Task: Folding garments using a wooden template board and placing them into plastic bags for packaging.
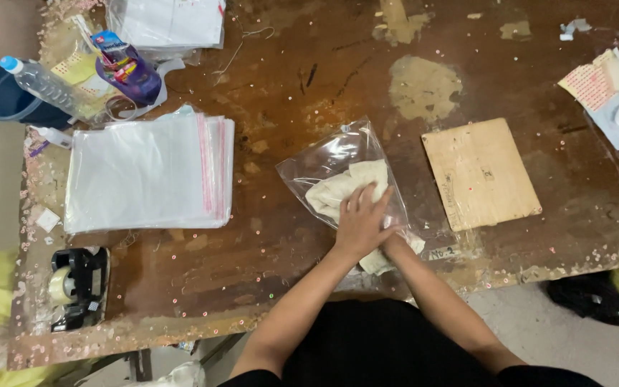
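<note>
A folded cream cloth (345, 188) lies partly inside a clear plastic bag (324, 161) near the front edge of a worn brown worktable (309, 86). The bag's long axis runs diagonally, its closed end pointing up and to the left, its open end toward the person at the table's near side. The tail of the cloth sticks out of the mouth of the bag.

The left hand (362, 223) lies flat on top of the cloth, palm down, fingers (367, 198) extended and slightly spread, pressing on cloth and bag alike. The right hand (394, 245) is mostly hidden beneath the left at the bag's mouth; whether its fingers are open or closed cannot be told.

To the left sits a stack of clear bags with pink sealing strips (148, 172). A rectangular cardboard piece (480, 173) lies just right of the bag. A black tape dispenser (77, 287) stands at the near left corner, a plastic water bottle (41, 84) and a purple pouch (129, 70) at the far left.
</note>
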